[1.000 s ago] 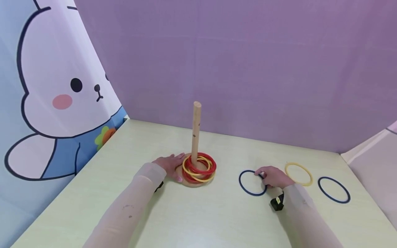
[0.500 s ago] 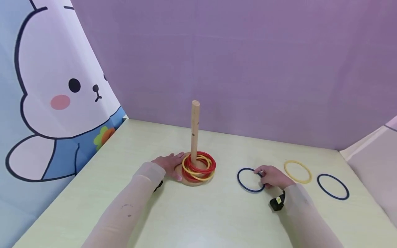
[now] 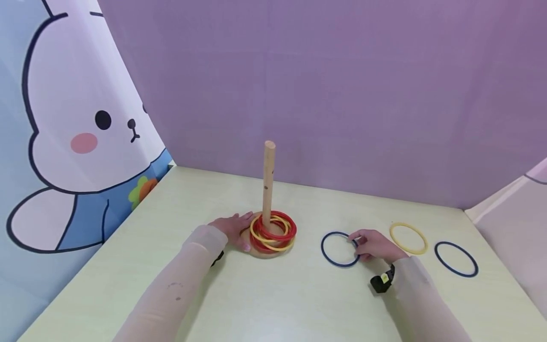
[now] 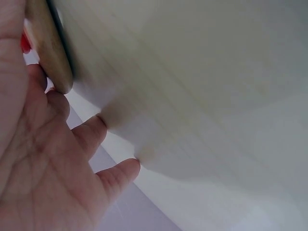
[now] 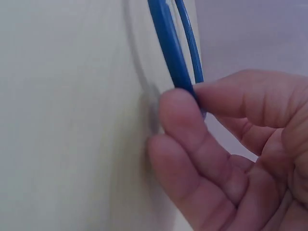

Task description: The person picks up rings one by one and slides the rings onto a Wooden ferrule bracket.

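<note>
My right hand (image 3: 376, 245) pinches a dark blue ring (image 3: 343, 265) at its right side, between thumb and fingertips. Close up in the right wrist view, the ring stands off its shadow on the table. To the left is a wooden peg stand with an upright post (image 3: 268, 185) on a round base (image 3: 261, 254). Several red rings (image 3: 294, 228) and yellow rings (image 3: 252, 232) lie loosely stacked around the foot of the post. My left hand (image 3: 232, 229) rests spread against the left edge of the base, with two fingertips (image 4: 130, 166) on the table in the left wrist view.
A yellow ring (image 3: 425, 242) lies flat to the right of my right hand, and another dark blue ring (image 3: 476, 269) lies beyond it. A purple cloth wall (image 3: 342, 109) stands behind the pale table (image 3: 273, 299). A cartoon-printed cloth (image 3: 55, 118) hangs at the left.
My right hand has drawn the dark blue ring slightly left, toward the peg stand. The left hand stays at the base, and the whole head view has shifted a little.
</note>
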The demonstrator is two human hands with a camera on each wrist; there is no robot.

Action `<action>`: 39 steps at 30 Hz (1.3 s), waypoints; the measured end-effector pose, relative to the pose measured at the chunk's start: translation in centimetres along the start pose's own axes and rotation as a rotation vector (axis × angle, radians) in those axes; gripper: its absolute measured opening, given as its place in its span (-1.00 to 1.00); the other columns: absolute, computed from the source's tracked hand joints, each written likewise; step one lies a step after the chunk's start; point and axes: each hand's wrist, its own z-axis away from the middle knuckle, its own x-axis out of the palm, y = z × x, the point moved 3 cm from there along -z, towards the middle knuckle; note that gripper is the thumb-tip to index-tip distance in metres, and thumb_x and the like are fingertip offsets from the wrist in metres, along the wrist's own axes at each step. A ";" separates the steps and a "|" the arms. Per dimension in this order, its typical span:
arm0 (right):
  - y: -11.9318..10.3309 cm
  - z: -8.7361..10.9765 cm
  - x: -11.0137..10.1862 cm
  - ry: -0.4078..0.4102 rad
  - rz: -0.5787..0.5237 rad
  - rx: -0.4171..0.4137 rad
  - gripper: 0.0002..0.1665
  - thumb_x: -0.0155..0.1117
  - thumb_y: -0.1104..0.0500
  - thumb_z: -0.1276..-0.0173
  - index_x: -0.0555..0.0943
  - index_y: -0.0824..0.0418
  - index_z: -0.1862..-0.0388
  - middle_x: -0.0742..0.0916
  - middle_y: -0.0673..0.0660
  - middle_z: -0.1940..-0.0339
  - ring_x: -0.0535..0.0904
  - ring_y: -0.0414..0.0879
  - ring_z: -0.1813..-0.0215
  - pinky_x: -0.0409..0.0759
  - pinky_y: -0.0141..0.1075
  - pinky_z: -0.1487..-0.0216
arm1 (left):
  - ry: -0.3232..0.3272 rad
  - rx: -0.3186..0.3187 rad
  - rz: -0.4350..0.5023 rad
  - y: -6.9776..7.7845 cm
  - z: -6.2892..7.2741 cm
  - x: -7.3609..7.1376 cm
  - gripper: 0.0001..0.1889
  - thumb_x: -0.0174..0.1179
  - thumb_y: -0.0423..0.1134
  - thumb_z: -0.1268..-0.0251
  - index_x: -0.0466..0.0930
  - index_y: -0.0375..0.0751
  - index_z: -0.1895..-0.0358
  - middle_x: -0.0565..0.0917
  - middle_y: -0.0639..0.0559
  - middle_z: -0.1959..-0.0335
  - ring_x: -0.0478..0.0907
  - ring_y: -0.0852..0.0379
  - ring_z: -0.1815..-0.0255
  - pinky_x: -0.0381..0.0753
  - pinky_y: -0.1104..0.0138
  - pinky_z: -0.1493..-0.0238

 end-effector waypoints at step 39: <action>-14.3 3.9 2.0 -0.041 -0.440 -0.324 -0.30 -0.05 0.48 -0.40 0.04 0.37 -0.49 0.55 0.14 0.18 0.70 -0.12 0.26 0.64 -0.37 0.22 | 0.005 0.015 -0.026 0.3 0.3 -0.2 0.00 0.35 0.15 -0.05 -0.02 0.08 -0.54 0.07 0.02 -0.53 -0.05 -0.12 -0.52 0.24 -0.20 -0.27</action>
